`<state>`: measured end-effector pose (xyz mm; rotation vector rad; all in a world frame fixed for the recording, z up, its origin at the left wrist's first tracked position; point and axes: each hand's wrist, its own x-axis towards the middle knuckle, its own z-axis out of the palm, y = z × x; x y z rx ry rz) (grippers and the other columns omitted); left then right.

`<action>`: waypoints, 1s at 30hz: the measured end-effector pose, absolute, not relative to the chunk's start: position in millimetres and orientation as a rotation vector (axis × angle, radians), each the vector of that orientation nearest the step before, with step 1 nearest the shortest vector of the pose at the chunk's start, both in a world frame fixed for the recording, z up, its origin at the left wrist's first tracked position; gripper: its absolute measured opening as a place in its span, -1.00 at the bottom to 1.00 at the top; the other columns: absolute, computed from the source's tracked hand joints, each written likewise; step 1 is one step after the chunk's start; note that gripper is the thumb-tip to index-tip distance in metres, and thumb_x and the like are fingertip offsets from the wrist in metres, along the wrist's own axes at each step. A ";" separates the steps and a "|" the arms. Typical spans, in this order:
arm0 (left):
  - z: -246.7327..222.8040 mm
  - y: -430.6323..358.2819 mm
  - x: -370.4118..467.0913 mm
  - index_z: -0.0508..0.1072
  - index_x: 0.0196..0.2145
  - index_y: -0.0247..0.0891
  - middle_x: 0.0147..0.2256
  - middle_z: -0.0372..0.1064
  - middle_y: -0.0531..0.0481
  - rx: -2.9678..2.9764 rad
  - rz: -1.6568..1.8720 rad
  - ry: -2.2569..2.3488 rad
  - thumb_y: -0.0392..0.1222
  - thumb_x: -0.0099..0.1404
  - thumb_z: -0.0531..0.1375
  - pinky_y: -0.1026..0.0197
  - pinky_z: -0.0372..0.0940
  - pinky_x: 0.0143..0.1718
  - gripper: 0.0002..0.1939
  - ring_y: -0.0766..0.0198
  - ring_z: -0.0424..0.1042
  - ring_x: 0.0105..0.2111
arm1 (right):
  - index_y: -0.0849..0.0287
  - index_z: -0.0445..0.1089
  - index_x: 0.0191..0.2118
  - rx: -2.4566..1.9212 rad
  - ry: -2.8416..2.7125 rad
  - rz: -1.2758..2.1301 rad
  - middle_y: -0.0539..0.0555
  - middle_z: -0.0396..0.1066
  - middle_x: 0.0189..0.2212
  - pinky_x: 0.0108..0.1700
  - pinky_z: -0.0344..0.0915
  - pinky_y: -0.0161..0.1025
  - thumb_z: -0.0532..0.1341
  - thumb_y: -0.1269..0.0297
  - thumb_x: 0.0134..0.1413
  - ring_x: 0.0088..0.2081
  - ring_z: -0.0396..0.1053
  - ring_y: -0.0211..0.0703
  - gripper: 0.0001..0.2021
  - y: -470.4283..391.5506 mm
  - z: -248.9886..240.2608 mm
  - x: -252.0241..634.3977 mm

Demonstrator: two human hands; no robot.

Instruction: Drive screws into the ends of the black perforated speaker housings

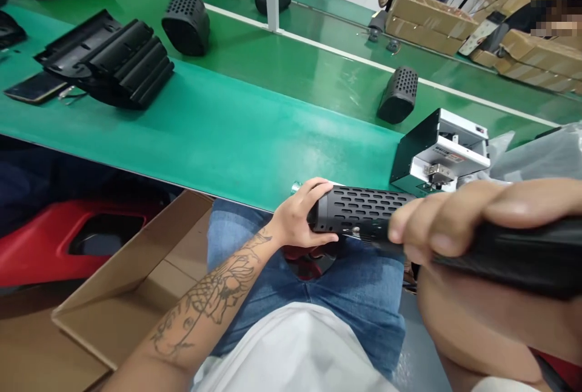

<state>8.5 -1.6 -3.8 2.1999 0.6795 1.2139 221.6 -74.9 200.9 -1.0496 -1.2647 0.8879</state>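
Left hand (302,213) has its thumb and fingers spread partway, clamped around 1 end of a slotted black case (370,204) right at the bench's front edge, above the lap. Right hand (454,222) is curled tight around a chunky black tool (513,259); can't tell if its tip touches the case. Plenty of green bench (236,137) runs left toward a ribbed black part (131,65), but a boxy machine (441,152) sits just past the right hand.

Long green worktops (227,131), matching black housings (186,25) and cardboard boxes (427,19) — this is an assembly workshop.
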 end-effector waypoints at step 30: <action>-7.7 -4.0 11.2 0.06 0.48 -0.17 0.33 0.21 -0.38 2.164 1.160 0.703 0.22 0.21 0.45 -0.24 0.33 0.36 0.08 -0.21 0.32 0.34 | 0.15 0.57 -0.22 -0.719 -1.337 1.223 0.03 0.46 -0.52 -0.44 0.47 -0.05 0.52 0.01 0.13 -0.58 0.43 -0.10 -0.68 -36.0 178.4 177.0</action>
